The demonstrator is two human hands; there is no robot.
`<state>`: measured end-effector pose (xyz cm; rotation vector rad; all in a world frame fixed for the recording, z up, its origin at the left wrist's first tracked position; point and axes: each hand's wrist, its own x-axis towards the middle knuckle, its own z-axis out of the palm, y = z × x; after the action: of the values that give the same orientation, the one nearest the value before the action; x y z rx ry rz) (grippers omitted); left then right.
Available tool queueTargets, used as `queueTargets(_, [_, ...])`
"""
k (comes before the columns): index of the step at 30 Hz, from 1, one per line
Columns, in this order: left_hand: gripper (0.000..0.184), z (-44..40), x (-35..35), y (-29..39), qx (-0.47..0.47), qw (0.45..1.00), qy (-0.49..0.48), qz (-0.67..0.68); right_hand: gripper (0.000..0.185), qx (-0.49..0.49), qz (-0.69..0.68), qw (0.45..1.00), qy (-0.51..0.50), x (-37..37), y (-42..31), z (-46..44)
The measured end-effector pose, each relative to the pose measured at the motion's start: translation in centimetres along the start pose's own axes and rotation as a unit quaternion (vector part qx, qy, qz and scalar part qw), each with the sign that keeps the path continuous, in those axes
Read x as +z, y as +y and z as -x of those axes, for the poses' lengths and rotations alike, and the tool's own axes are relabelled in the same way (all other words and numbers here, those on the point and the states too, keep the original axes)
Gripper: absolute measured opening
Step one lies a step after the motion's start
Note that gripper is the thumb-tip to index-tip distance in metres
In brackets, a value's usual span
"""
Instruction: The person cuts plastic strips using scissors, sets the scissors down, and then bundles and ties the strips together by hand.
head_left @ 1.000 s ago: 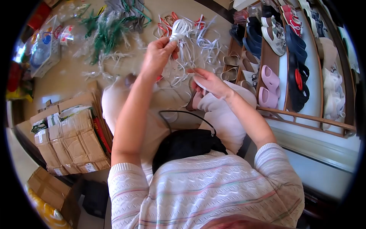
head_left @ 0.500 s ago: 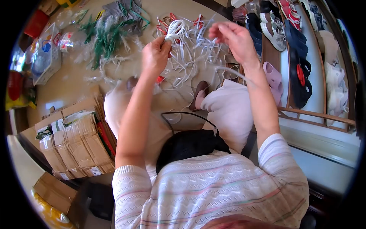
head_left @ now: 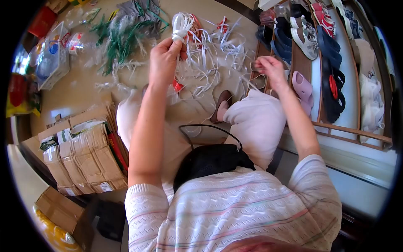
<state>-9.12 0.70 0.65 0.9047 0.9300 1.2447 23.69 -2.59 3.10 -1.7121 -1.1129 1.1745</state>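
Observation:
My left hand (head_left: pixel 164 59) is closed around the lower end of a looped bundle of white plastic strapping (head_left: pixel 181 26), gathered tight at its middle and held upright. To the right, above the knee, my right hand (head_left: pixel 272 72) has its fingers bent together. A thin pale strand (head_left: pixel 253 66) curves by its fingertips; what they pinch, if anything, I cannot make out. Between and beyond the hands, a loose tangle of white strips (head_left: pixel 205 63) lies on the floor, with red pieces (head_left: pixel 222 24) among it.
Green and clear netting (head_left: pixel 121 40) lies at the far left beside a white basket (head_left: pixel 63 63) and a plastic bottle (head_left: pixel 79 43). Flattened cardboard (head_left: pixel 86 159) stands at the left. A shoe rack (head_left: pixel 302 63) full of footwear is on the right. A black bag (head_left: pixel 210 161) rests on my lap.
My left hand and the bundle have shifted slightly left, and the bundle now stands more upright. My right hand has moved down and right, away from the bundle, its fingers more bent.

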Motion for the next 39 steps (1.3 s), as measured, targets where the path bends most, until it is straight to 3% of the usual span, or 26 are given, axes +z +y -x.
queueTargets(1, [0.019, -0.2, 0.1, -0.1, 0.001, 1.0, -0.006, -0.012, 0.018, -0.024, 0.122, 0.992, 0.017, -2.5, 1.1, -1.1])
queueTargets(3, [0.019, -0.1, 1.0, 0.0, 0.006, 1.0, -0.012, -0.019, 0.019, -0.071, 0.143, 0.987, 0.023, -4.1, -1.4, -1.4])
queueTargets(5, [0.019, 0.0, 1.9, -0.5, 0.009, 0.998, -0.016, -0.052, 0.02, -0.192, 0.061, 0.979, 0.012, -0.3, -7.0, 0.6])
queueTargets(7, [0.021, -0.2, 2.7, -1.4, 0.022, 0.993, -0.019, -0.116, 0.02, -0.248, -0.066, 0.964, -0.074, 4.4, -10.2, 2.4])
queueTargets(9, [0.02, -0.1, 3.1, -1.5, 0.02, 0.991, -0.036, -0.13, 0.019, -0.228, -0.151, 0.951, -0.145, 9.1, -10.3, 2.8])
queueTargets(11, [0.019, 0.1, 3.2, -1.3, -0.001, 0.991, -0.044, -0.129, 0.019, -0.174, -0.215, 0.957, -0.084, 12.4, -7.7, 1.1])
queueTargets(14, [0.02, 0.1, 2.1, -1.2, -0.022, 0.995, -0.063, -0.073, 0.02, -0.126, -0.199, 0.968, -0.089, 15.3, -3.7, -0.7])
queueTargets(17, [0.02, 0.5, 1.8, -0.3, -0.038, 0.997, -0.067, 0.013, 0.021, -0.069, -0.19, 0.961, -0.188, 16.9, -2.0, 0.0])
queueTargets(18, [0.019, 0.3, 1.4, -0.5, -0.025, 0.999, -0.048, 0.003, 0.022, -0.13, 0.01, 0.98, -0.153, 16.6, -2.0, -0.1])
queueTargets(21, [0.019, -0.3, 1.2, -1.8, 0.001, 0.999, 0.013, -0.035, 0.022, -0.052, -0.028, 0.978, -0.201, 15.2, -2.7, 0.2])
queueTargets(22, [0.021, -0.5, 1.2, -2.3, 0.024, 0.99, 0.044, -0.131, 0.02, 0.045, -0.1, 0.973, -0.205, 15.0, -4.4, 1.6])
queueTargets(25, [0.022, -1.0, 1.4, -2.9, 0.114, 0.974, 0.079, -0.177, 0.019, 0.159, -0.32, 0.895, -0.266, 16.3, -4.0, 3.3])
queueTargets(26, [0.023, -1.1, 1.9, -3.3, 0.142, 0.976, 0.1, -0.131, 0.018, 0.177, -0.364, 0.875, -0.265, 17.0, -3.8, 3.5])
queueTargets(29, [0.023, -0.4, 3.3, -1.7, 0.062, 0.989, 0.115, 0.066, 0.016, 0.205, -0.418, 0.859, -0.215, 17.7, -4.8, 4.0])
queueTargets(30, [0.024, -0.6, 3.1, -2.1, 0.079, 0.99, 0.104, 0.06, 0.013, 0.189, -0.42, 0.861, -0.218, 17.7, -4.7, 3.8])
queueTargets(33, [0.024, -1.2, 3.3, -2.5, 0.159, 0.98, 0.101, 0.057, 0.018, 0.077, -0.297, 0.941, -0.144, 18.0, -5.1, 3.7])
queueTargets(36, [0.024, -0.4, 3.3, -1.4, 0.079, 0.99, 0.098, 0.065, 0.027, 0.015, -0.302, 0.933, -0.198, 18.9, -5.0, 3.6])
queueTargets(39, [0.025, -0.4, 2.6, -1.2, 0.048, 0.987, 0.092, 0.122, 0.036, 0.048, -0.278, 0.913, -0.294, 18.8, -5.4, 3.1])
